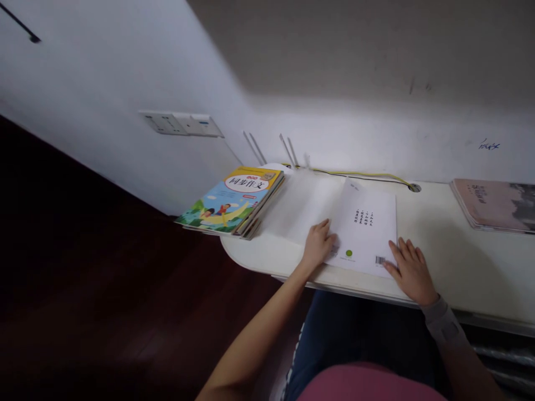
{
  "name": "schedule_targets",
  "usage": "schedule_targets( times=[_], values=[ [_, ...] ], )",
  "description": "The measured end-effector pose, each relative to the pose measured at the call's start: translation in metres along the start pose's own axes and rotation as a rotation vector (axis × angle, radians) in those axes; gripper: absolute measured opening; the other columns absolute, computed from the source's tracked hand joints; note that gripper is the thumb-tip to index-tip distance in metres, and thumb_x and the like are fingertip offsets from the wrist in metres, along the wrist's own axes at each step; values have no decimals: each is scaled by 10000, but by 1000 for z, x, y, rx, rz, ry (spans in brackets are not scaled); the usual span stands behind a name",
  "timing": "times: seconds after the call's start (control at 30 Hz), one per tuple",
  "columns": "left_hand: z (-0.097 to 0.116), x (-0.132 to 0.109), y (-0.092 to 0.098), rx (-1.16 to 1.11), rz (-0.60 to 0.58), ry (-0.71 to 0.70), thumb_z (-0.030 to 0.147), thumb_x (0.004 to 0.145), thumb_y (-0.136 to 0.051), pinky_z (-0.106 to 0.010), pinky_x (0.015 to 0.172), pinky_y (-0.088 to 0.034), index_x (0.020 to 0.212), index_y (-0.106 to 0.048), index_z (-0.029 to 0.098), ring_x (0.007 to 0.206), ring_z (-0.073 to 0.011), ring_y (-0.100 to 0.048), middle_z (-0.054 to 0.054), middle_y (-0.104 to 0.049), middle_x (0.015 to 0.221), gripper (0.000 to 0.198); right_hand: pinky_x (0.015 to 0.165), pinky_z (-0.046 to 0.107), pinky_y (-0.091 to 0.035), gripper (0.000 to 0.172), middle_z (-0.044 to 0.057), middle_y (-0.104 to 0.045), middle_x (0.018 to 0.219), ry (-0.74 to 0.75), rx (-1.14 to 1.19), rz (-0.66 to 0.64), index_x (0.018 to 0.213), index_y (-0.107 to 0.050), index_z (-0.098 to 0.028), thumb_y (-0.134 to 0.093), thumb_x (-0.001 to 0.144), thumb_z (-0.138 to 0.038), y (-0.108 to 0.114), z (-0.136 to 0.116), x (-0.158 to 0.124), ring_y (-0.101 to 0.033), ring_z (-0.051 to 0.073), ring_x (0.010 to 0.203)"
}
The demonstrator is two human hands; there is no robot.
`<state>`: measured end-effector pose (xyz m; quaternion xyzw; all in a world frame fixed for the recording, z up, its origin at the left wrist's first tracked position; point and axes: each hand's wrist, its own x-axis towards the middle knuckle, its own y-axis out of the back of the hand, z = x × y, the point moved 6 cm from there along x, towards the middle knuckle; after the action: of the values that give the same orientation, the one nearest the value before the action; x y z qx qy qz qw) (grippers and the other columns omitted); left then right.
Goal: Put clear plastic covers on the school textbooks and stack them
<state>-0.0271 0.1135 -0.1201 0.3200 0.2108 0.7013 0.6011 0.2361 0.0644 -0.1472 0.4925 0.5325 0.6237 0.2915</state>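
On the rounded white desk (259, 257), a thin paper booklet (363, 234) lies flat near the front edge. The left hand (318, 246) rests loosely curled against its side, not gripping; the right hand (412, 271) touches its corner, fingers spread. Glossy workbooks (229, 203) stack well left.

White painted wall (125, 72) left of the grip, turning at a corner into the wall behind the desk. Top of that back wall sits in grey shadow (334, 50); low band below it is brightly lit. Cream-white desk with rounded left end (472, 278) directly under the grip. Flat white switch panel (181, 123) on the wall, up-left. Yellow and black cables (355, 174) run along the desk's back edge into a round grommet (413, 187), just beyond the grip. Blue ink scribble (489, 145) on the wall, up-right. Dark reddish-brown polished wood floor (83, 278) left, in low light. Grey ribbed metal unit (501, 356) below the desk edge, down-right.
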Motion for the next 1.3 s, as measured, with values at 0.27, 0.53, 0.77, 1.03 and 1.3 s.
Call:
schedule_targets(
  times=[0.27,0.53,0.77,1.03,1.3],
  values=[
    [-44,-1,25,377,-64,98,248,829,-448,-507,1027,-331,1018,-572,85,1303,-333,-365,-213,-463,1347,279,1005,507,-307,542,185,-422,1404,14,-56,17,1302,-493,-152,-340,920,-505,-6,2,-2,-350,347,1302],
    [-29,-21,30,689,-16,125,344,921,-336,-579,1046,-260,1264,-470,88,1363,-380,-226,-196,-279,1481,448,1030,535,-258,475,161,-417,1413,66,3,99,1296,-500,-168,-367,930,-440,8,-7,-2,-322,321,1324],
    [-17,-25,32,699,7,118,289,910,-345,-604,1018,-300,1259,-494,104,1360,-371,-246,-186,-301,1472,422,1059,571,-189,492,134,-416,1421,251,21,55,1309,-489,-202,-413,910,-481,19,-37,-2,-299,317,1336],
    [35,-36,32,326,-182,-233,431,914,-369,-468,1075,-312,1440,-224,139,1371,-258,-264,-166,-283,1487,618,1041,553,-260,547,123,-366,1455,283,89,-95,1351,-441,-212,-423,895,-513,15,-61,1,-286,318,1343],
    [114,-67,-53,503,-251,-665,477,865,-484,-617,1070,-183,1460,-198,217,1398,-362,5,-127,-125,1537,709,998,549,-302,583,207,-325,1455,-73,-98,-61,1404,-371,-226,-392,901,-519,26,18,-37,-301,363,1330]
  ],
)
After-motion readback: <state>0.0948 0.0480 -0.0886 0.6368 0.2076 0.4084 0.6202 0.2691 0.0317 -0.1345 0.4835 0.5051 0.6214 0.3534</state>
